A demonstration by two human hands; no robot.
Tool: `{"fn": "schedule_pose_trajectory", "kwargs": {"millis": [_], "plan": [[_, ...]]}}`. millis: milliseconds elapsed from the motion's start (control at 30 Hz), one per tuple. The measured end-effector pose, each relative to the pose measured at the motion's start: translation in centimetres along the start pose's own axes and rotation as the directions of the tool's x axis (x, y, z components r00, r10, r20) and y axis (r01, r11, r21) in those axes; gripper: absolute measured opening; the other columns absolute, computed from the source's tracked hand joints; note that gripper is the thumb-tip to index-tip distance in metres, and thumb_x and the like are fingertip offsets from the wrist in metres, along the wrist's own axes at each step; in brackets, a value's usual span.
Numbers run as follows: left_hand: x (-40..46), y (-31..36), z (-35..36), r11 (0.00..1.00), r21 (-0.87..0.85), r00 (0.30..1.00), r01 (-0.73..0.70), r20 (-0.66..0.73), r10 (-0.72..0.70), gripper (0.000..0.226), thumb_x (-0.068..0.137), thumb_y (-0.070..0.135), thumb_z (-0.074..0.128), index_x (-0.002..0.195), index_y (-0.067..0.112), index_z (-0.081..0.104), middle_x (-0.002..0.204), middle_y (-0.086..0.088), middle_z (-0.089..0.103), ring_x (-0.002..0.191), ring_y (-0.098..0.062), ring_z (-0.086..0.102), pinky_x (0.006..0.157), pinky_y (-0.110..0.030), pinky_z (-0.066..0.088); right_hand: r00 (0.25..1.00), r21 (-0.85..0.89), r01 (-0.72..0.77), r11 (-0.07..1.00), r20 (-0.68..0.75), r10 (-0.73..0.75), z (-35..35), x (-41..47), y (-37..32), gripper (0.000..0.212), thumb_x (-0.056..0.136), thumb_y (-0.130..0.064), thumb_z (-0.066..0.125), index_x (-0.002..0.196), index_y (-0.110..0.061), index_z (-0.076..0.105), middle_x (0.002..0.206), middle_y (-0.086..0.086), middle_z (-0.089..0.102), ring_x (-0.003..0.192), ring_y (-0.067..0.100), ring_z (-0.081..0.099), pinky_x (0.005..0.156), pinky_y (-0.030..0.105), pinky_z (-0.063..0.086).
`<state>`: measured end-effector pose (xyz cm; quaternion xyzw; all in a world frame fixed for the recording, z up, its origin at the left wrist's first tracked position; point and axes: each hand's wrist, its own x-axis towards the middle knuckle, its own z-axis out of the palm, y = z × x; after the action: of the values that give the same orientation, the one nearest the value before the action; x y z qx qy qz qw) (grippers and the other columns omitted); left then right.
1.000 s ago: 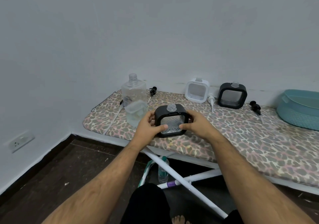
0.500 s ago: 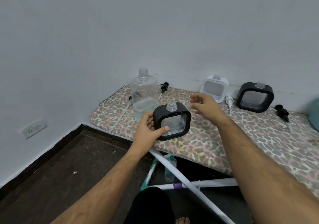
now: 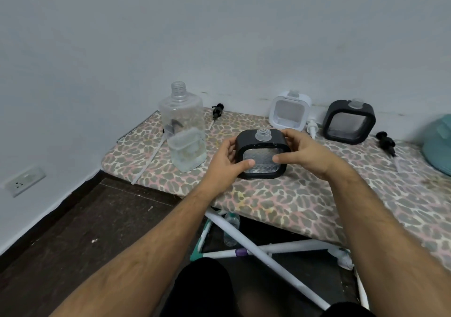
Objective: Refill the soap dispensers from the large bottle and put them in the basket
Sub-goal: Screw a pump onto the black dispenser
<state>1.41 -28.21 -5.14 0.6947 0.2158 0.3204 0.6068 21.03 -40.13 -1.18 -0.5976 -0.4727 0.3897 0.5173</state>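
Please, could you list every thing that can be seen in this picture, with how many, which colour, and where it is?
large bottle: 1, clear, uncapped, board's left end
dispenser in hands: 1, black frame, open neck, board's front
other dispensers: 2, white and black, at the wall
pump heads: 4; black behind the bottle, black right, white between the dispensers, one seen behind the bottle
basket: 1, teal, right edge
ironing board: 1, leopard-print cover
small bottle: 1, clear, on the floor below
wall socket: 1, white, left wall
left hand, right hand: both hold the dispenser
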Motion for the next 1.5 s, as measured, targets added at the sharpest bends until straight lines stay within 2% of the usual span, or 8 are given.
{"fn": "schedule_pose_trajectory", "kwargs": {"millis": [267, 400, 567, 767, 933, 1133, 1333, 1500], "plan": [[2.3, 1.7, 3.4, 0.996, 0.068, 0.979, 0.054, 0.192, -0.066, 0.074, 0.076, 0.019, 0.084, 0.14, 0.015, 0.046, 0.139, -0.004, 0.056, 0.126, -0.016, 0.056, 0.109, -0.042, 0.045, 0.984, 0.002, 0.0, 1.0, -0.178, 0.001, -3.4, -3.6, 0.7, 0.048, 0.079, 0.009, 0.073, 0.12, -0.013, 0.061, 0.112, 0.008, 0.073, 0.107, 0.027, 0.07, 0.091, 0.041, 0.056], [4.1, 3.0, 2.1, 0.987, 0.155, 0.999, 0.033, 0.017, -0.036, 0.075, 0.079, 0.078, 0.046, 0.131, 0.025, 0.057, 0.136, -0.003, 0.06, 0.124, -0.017, 0.057, 0.108, -0.04, 0.041, 0.977, 0.026, 0.024, 0.999, -0.211, -0.018, -2.9, -4.0, 1.3, 0.05, 0.08, 0.006, 0.075, 0.123, -0.016, 0.061, 0.111, 0.004, 0.074, 0.106, 0.023, 0.07, 0.09, 0.037, 0.057], [10.5, 2.4, 0.1, 0.865, 0.49, 0.939, 0.109, -0.336, 0.072, 0.055, 0.095, 0.042, 0.061, 0.138, 0.01, 0.052, 0.135, -0.004, 0.059, 0.123, -0.02, 0.056, 0.105, -0.034, 0.044, 0.971, 0.164, 0.064, 0.984, -0.239, -0.024, -1.9, -4.1, 2.0, 0.054, 0.079, 0.007, 0.073, 0.125, -0.016, 0.058, 0.113, 0.002, 0.074, 0.107, 0.022, 0.07, 0.086, 0.032, 0.058], [17.8, 0.0, -1.2, 0.535, 0.79, 0.904, 0.298, -0.414, 0.107, 0.051, 0.091, 0.042, 0.065, 0.123, 0.004, 0.054, 0.123, -0.013, 0.059, 0.11, -0.029, 0.058, 0.095, -0.042, 0.051, 0.969, 0.187, 0.108, 0.976, -0.239, -0.061, -1.7, -4.0, 2.9, 0.051, 0.08, 0.003, 0.072, 0.124, -0.019, 0.056, 0.115, -0.003, 0.073, 0.107, 0.017, 0.07, 0.085, 0.027, 0.057], [20.8, -1.9, -2.3, 0.286, 0.864, 0.895, 0.415, -0.444, 0.042, 0.036, 0.096, 0.035, 0.049, 0.121, 0.01, 0.054, 0.12, -0.015, 0.06, 0.107, -0.032, 0.057, 0.09, -0.041, 0.049, 0.965, 0.197, 0.142, 0.97, -0.247, -0.091, -1.6, -4.1, 3.5, 0.052, 0.082, 0.005, 0.07, 0.124, -0.021, 0.055, 0.113, -0.007, 0.073, 0.105, 0.013, 0.07, 0.081, 0.022, 0.056], [21.2, -2.3, -2.0, 0.171, 0.877, 0.881, 0.448, -0.466, 0.079, 0.03, 0.099, 0.014, 0.041, 0.127, 0.016, 0.053, 0.116, -0.013, 0.064, 0.106, -0.032, 0.06, 0.092, -0.044, 0.041, 0.964, 0.2, 0.158, 0.967, -0.242, -0.107, -1.9, -3.9, 3.6, 0.058, 0.074, -0.008, 0.074, 0.127, -0.019, 0.054, 0.116, -0.004, 0.072, 0.108, 0.014, 0.069, 0.084, 0.023, 0.055], [19.7, -0.5, -1.1, 0.193, 0.883, 0.895, 0.427, -0.443, 0.045, 0.018, 0.095, 0.01, 0.051, 0.112, 0.013, 0.058, 0.105, -0.01, 0.067, 0.095, -0.029, 0.063, 0.083, -0.037, 0.05, 0.966, 0.193, 0.132, 0.972, -0.244, -0.083, -1.5, -4.0, 3.6, 0.055, 0.081, 0.004, 0.071, 0.127, -0.021, 0.054, 0.117, -0.006, 0.072, 0.109, 0.014, 0.069, 0.086, 0.025, 0.056], [16.8, 1.5, 0.3, 0.361, 0.893, 0.952, 0.269, -0.303, 0.041, 0.026, 0.095, 0.018, 0.061, 0.119, 0.009, 0.058, 0.107, -0.01, 0.068, 0.093, -0.026, 0.064, 0.079, -0.039, 0.056, 0.967, 0.182, 0.106, 0.978, -0.248, -0.059, -1.4, -4.2, 3.2, 0.056, 0.083, 0.006, 0.071, 0.129, -0.02, 0.053, 0.119, -0.004, 0.072, 0.11, 0.015, 0.069, 0.088, 0.026, 0.056]]}}
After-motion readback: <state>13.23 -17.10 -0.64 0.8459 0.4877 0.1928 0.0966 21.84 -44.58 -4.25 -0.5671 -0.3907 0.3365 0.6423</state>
